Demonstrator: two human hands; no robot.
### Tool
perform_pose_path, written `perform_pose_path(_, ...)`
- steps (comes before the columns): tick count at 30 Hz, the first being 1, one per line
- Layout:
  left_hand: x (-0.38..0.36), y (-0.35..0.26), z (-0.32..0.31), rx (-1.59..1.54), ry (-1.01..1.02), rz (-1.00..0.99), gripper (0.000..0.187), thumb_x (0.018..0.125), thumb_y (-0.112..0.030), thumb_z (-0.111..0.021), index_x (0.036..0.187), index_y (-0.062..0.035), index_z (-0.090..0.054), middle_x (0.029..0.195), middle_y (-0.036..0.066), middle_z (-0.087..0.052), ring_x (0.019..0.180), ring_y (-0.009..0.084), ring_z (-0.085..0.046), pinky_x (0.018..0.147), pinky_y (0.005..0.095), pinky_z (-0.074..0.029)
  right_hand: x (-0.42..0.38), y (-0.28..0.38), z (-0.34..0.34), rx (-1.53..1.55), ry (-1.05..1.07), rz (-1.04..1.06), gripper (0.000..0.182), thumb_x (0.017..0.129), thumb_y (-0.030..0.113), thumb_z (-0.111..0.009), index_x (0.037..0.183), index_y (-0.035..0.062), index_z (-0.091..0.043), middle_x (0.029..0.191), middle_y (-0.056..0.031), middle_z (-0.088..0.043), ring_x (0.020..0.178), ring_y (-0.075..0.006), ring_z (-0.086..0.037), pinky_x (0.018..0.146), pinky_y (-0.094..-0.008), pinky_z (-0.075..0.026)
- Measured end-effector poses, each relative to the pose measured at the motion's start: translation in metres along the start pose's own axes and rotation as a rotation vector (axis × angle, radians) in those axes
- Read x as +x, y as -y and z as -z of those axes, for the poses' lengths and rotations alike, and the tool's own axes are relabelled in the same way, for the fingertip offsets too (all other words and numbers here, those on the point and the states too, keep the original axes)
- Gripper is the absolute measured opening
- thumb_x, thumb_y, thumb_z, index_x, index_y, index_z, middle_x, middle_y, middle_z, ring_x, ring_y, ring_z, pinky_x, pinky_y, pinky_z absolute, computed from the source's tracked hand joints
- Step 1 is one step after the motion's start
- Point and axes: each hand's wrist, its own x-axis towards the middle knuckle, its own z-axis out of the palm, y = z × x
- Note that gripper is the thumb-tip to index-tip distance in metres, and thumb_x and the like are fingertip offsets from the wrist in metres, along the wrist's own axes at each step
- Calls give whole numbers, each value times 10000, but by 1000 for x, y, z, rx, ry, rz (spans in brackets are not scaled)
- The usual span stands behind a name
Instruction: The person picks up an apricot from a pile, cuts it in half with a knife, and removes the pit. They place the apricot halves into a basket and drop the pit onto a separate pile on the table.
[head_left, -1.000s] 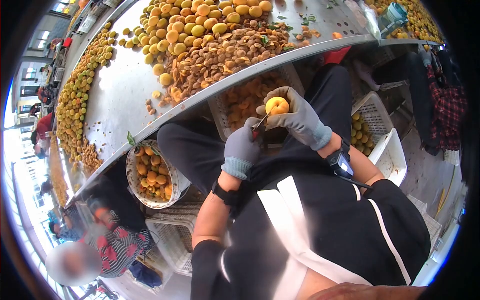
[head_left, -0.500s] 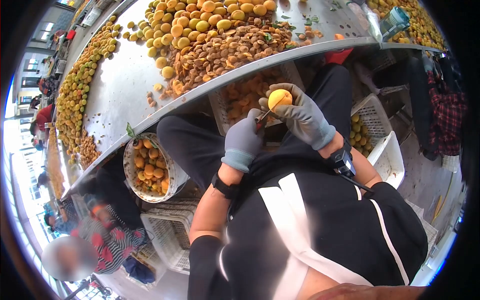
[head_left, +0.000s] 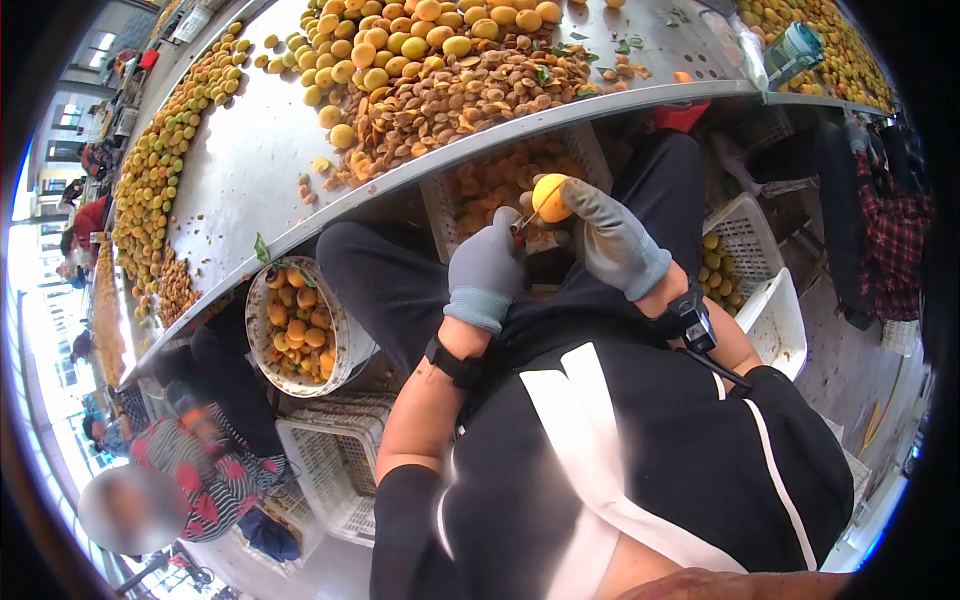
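Observation:
A yellow-orange apricot [head_left: 550,198] is held between the gloved fingers of my right hand [head_left: 612,238], above my lap. My left hand [head_left: 486,268], in a grey glove, is closed round a small knife [head_left: 518,228] with a red handle. Its thin blade touches the lower left side of the fruit. Beneath both hands, a crate [head_left: 440,215] of orange fruit pieces sits under the table edge. Brown pits [head_left: 450,105] with orange scraps lie heaped on the metal table [head_left: 235,165], beside a pile of whole apricots [head_left: 390,45].
A white bucket [head_left: 350,345] of apricots stands left of my knee, above stacked crates [head_left: 325,480]. To the right are a crate [head_left: 745,235] with greenish fruit and a white container [head_left: 780,325]. People [head_left: 215,460] sit at both sides. A teal cup [head_left: 790,52] lies on the table.
The apricot has turned and moved slightly left in my right hand, whose fingers have shifted round it. The view has shifted a little.

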Motion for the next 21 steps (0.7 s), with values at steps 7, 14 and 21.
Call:
perform_pose_path(7,-3,2,-5,-11,-13,-11,232,840,-161,-606,1035,-98,-498,816,171,-646,779,382,-628,645,458,-492,-1,-3,3,-47,-55,74,413,961,297,-554,1278,38,-494,1146,-95,-614,1002,-152,-594,806,-265,-520)
perform_pose_path(14,-9,1,-6,17,-2,-4,237,829,-151,-608,1028,-101,-488,814,171,-645,780,381,-626,646,460,-489,-2,-5,4,123,-18,-49,319,948,265,-585,1180,52,-535,1076,-88,-596,897,-170,-611,709,-241,-527)
perform_pose_path(21,-9,0,-5,-3,-6,38,233,832,-141,-588,1043,-108,-494,811,173,-643,769,385,-626,636,468,-487,-2,-1,-1,445,105,-205,346,957,243,-567,1226,30,-523,1105,-94,-597,945,-176,-629,728,-231,-527)
